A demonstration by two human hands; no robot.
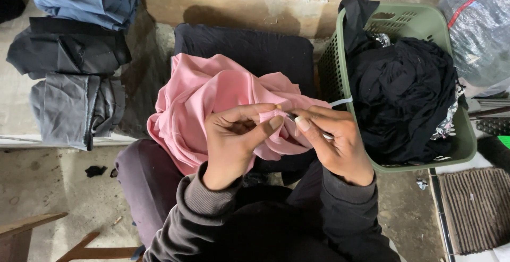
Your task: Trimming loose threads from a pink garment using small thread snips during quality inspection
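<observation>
A pink garment (207, 100) lies bunched on my lap. My left hand (234, 142) pinches a small fold of its pink fabric between thumb and fingers. My right hand (334, 145) touches the same fold and holds a thin white strip (340, 102) that runs out toward the basket. Both hands meet over the garment's right side.
A green plastic basket (425, 25) full of dark clothes (404, 92) stands at my right. A dark cushion (249, 47) lies behind the garment. Folded blue, black and grey clothes (74, 60) are stacked at the left. A ribbed mat (475, 209) lies at lower right.
</observation>
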